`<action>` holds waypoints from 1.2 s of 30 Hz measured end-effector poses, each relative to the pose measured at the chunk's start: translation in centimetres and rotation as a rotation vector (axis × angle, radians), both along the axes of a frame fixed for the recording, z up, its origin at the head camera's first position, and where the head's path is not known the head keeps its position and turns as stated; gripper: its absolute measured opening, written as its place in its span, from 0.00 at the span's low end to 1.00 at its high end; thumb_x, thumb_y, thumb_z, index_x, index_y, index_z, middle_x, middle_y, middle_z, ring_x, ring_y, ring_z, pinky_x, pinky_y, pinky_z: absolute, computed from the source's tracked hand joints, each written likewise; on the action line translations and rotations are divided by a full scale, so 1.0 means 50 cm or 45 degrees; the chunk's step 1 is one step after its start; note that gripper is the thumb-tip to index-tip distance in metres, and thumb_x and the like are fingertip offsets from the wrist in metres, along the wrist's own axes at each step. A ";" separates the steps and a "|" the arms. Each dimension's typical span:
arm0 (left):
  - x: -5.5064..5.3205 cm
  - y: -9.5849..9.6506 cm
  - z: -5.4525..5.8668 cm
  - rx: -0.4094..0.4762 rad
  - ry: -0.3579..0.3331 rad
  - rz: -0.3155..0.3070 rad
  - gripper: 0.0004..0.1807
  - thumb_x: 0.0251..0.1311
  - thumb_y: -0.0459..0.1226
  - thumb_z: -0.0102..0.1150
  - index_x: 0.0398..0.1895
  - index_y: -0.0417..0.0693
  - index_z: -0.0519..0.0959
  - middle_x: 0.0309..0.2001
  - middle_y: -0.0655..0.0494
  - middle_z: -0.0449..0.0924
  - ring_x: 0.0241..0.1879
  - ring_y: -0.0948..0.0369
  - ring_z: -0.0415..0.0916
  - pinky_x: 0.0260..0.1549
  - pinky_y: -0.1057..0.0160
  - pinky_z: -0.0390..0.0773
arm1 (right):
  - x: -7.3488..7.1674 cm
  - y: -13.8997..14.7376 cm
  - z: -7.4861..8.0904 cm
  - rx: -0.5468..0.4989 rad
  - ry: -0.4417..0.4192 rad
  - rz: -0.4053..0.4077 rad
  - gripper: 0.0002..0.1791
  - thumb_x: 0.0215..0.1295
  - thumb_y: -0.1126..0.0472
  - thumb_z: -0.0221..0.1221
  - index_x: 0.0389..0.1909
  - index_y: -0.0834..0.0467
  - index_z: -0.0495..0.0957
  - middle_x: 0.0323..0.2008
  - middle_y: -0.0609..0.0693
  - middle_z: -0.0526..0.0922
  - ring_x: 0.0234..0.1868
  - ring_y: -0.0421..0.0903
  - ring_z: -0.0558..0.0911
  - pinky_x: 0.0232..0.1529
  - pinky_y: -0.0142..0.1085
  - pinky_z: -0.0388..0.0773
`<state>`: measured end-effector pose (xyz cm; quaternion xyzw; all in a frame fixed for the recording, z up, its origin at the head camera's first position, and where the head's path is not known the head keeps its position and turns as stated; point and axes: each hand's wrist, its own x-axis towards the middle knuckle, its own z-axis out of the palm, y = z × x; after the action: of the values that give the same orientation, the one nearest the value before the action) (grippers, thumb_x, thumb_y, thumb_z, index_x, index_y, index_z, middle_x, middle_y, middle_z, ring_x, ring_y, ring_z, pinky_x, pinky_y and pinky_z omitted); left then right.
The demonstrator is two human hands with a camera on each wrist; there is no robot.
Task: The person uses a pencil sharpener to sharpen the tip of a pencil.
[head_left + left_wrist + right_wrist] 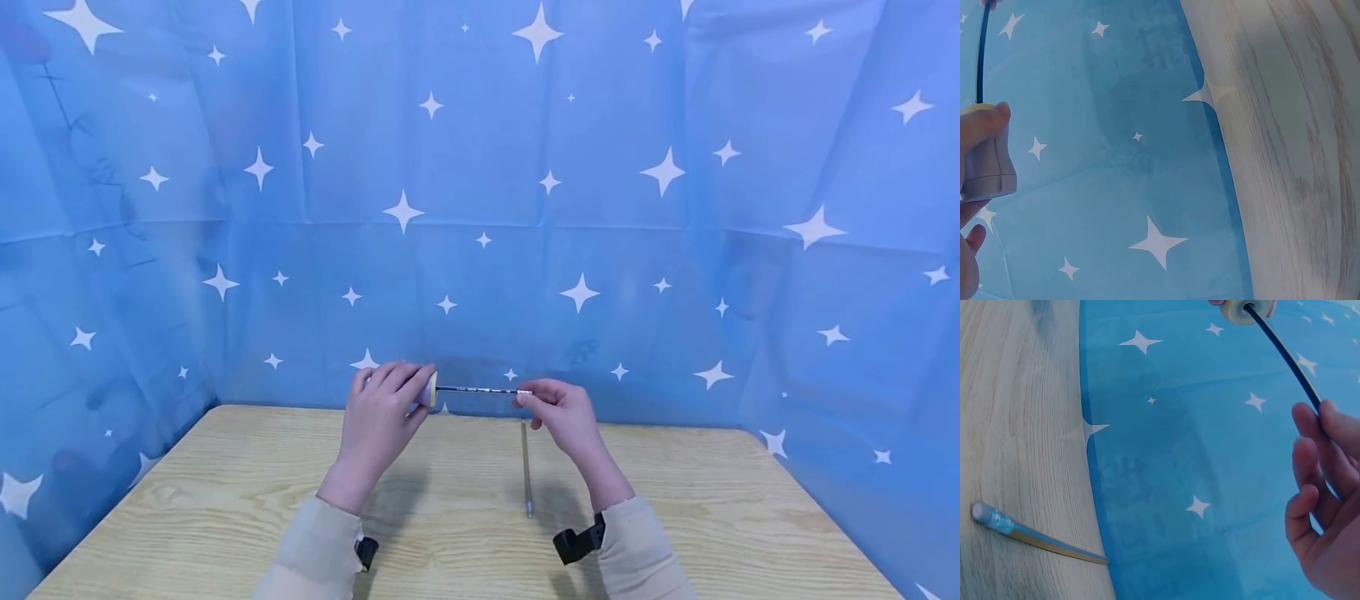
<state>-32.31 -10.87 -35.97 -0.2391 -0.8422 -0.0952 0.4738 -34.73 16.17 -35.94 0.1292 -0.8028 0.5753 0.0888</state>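
Above the table, my left hand [380, 417] grips a small pencil sharpener [992, 164] with a pale, smooth body and a yellowish end face. A dark pencil [476, 390] with light printing along it runs level from the hole in that face. My right hand [567, 418] pinches the pencil's other end between thumb and forefinger. In the right wrist view the round sharpener face [1237, 311] shows the pencil entering its centre. The pencil's tip is hidden inside, and my left fingers cover much of the sharpener.
A second pencil [527, 467], yellowish with an eraser end [984, 512], lies on the wooden table [225, 500] below my right hand, eraser toward me. Behind the table's far edge hangs a blue curtain [480, 167] with white stars, which also closes in both sides.
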 end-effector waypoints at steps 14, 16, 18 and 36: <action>-0.001 0.005 0.001 -0.020 0.022 0.012 0.28 0.44 0.38 0.77 0.53 0.52 0.82 0.47 0.54 0.82 0.50 0.52 0.76 0.46 0.49 0.72 | -0.012 -0.002 -0.009 -0.032 -0.015 -0.012 0.13 0.67 0.55 0.61 0.43 0.60 0.85 0.32 0.51 0.87 0.24 0.56 0.81 0.34 0.39 0.75; -0.003 0.005 -0.001 -0.027 0.036 0.012 0.27 0.44 0.38 0.77 0.52 0.51 0.83 0.46 0.54 0.83 0.49 0.52 0.77 0.46 0.50 0.73 | -0.012 -0.004 -0.011 -0.040 -0.033 -0.028 0.14 0.67 0.53 0.61 0.44 0.60 0.85 0.31 0.50 0.87 0.24 0.56 0.81 0.33 0.37 0.75; -0.003 0.005 -0.003 -0.036 0.046 0.011 0.27 0.44 0.39 0.77 0.52 0.51 0.83 0.46 0.54 0.83 0.49 0.52 0.77 0.45 0.50 0.74 | -0.010 -0.007 -0.013 -0.056 -0.049 -0.042 0.15 0.67 0.52 0.60 0.44 0.60 0.85 0.30 0.50 0.87 0.23 0.55 0.81 0.32 0.36 0.75; -0.001 0.006 -0.004 -0.026 0.071 -0.004 0.28 0.42 0.37 0.77 0.52 0.50 0.83 0.46 0.54 0.83 0.48 0.50 0.77 0.45 0.50 0.74 | 0.003 -0.019 -0.008 -0.180 -0.112 -0.034 0.16 0.68 0.52 0.59 0.41 0.62 0.84 0.28 0.53 0.86 0.19 0.49 0.75 0.28 0.38 0.76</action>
<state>-32.35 -10.58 -36.18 -0.2478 -0.8293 -0.0805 0.4944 -34.58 15.23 -36.35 0.0864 -0.7650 0.6344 0.0701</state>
